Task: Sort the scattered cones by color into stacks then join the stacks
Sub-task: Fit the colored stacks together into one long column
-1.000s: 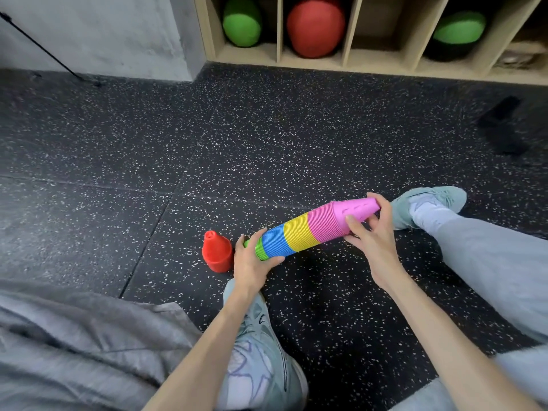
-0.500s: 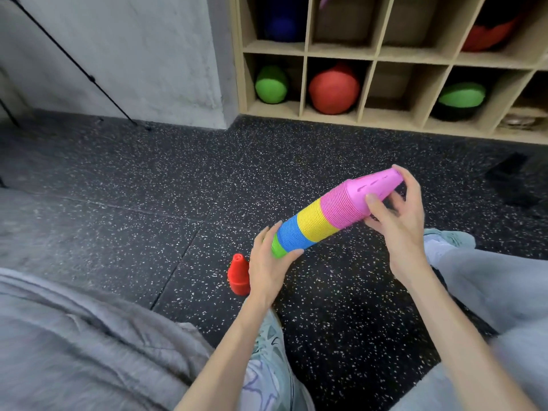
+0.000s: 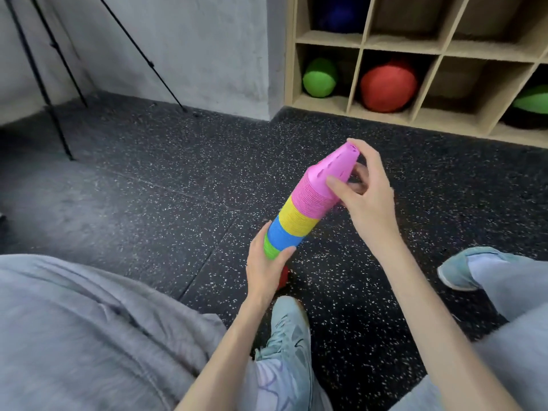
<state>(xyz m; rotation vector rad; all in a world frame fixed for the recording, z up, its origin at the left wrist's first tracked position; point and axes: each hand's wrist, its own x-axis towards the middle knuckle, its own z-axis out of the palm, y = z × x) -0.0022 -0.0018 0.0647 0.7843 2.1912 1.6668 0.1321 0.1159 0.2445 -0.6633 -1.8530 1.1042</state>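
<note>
While I sat on the speckled black floor [image 3: 148, 188], I held the joined stack of cones [image 3: 305, 206] up in the air between both hands, clear of the floor. Its long axis ran on a slant, from low and near me on the left to high and farther away on the right, steeper than level but not upright, with the narrow pink tip pointing up and away toward the wooden shelf [image 3: 415, 48]. From the bottom the bands ran green, blue, yellow, then pink. My left hand [image 3: 267, 265] had its grip curled round the wide green end, thumb across the front just under the blue band. My right hand [image 3: 364, 188] gripped the pink top cone, thumb pressed on its near side and fingers wrapped behind the tip. A red cone [image 3: 283, 277] stood on the floor just behind my left hand, mostly hidden by it. My teal shoe [image 3: 290, 330] lay below that hand, and the other shoe [image 3: 462, 268] rested off to the right. In the shelf's cubbies sat a green ball [image 3: 318, 78] and a red ball [image 3: 388, 86]. Thin black tripod legs [image 3: 56, 46] stood against the grey wall at the left.
</note>
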